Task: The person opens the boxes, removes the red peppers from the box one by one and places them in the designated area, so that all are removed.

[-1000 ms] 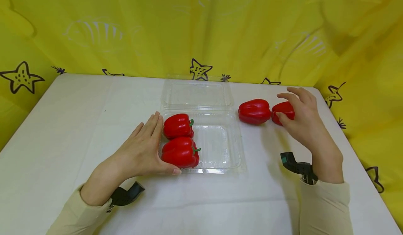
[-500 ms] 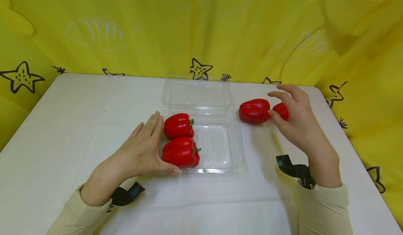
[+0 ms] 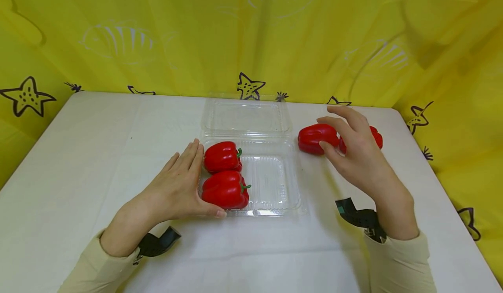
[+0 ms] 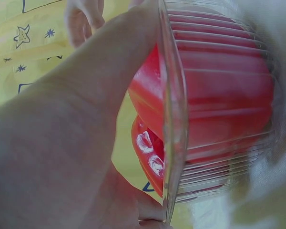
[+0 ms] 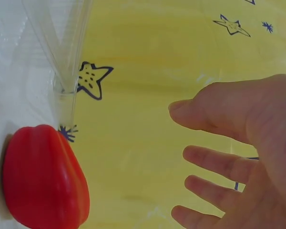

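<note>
A clear plastic clamshell box (image 3: 269, 184) lies with its lid (image 3: 247, 116) folded back. Two red bell peppers with green stems, a rear one (image 3: 221, 157) and a front one (image 3: 224, 190), fill its left side. Against the box's left wall rests my left hand (image 3: 173, 188), fingers straight, thumb along the front rim. My right hand (image 3: 357, 153) hovers with parted fingers and holds nothing. It overlaps another red bell pepper (image 3: 312, 138) in the head view; the right wrist view shows that pepper (image 5: 43, 179) apart from the fingers. Behind the hand, a further pepper (image 3: 376, 138) is partly hidden.
A white cloth covers the table (image 3: 98, 153). At the back and sides hangs a yellow curtain (image 3: 188, 35) with starfish drawings. Each wrist wears a black camera mount, such as the right one (image 3: 359, 216).
My right hand has moved left from the far-right pepper to over the pepper nearer the box, uncovering the far one's right end. My left hand and the box stay put.
</note>
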`<state>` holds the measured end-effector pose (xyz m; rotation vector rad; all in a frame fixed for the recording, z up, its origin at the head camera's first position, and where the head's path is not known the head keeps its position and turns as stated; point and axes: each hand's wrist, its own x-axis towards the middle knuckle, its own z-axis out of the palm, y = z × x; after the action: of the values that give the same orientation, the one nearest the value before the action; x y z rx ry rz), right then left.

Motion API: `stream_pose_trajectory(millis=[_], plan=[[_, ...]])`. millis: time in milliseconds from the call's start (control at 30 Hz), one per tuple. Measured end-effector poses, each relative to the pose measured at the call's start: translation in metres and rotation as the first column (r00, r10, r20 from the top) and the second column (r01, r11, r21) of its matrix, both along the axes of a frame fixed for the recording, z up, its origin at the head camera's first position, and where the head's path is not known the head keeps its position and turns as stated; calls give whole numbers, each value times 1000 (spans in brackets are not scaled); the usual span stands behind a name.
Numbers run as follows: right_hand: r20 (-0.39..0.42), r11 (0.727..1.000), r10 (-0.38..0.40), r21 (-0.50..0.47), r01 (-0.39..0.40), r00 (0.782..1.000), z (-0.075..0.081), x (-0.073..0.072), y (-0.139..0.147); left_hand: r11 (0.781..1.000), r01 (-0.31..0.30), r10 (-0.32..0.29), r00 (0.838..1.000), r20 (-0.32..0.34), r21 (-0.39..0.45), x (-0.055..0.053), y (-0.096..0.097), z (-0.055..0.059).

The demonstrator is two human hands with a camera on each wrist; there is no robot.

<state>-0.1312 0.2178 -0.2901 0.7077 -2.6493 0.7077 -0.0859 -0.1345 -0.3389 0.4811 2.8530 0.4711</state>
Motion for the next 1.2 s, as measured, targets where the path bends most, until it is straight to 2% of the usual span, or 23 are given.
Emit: stream_pose_trajectory(millis=[500,967,1200], plan=[[6,995,91,30,-91,996,-6,4,-21,1000,-4,4,1000,7,-4,0,-1,0],[32,971,225,80,-227,974,-17,10,-49,1000,-9,9,1000,21,-5,-1,-1,0],[40,963,252,90,-254,967,-20,12,-56,1000,-9,9,1000,21,-5,-1,-1,0]])
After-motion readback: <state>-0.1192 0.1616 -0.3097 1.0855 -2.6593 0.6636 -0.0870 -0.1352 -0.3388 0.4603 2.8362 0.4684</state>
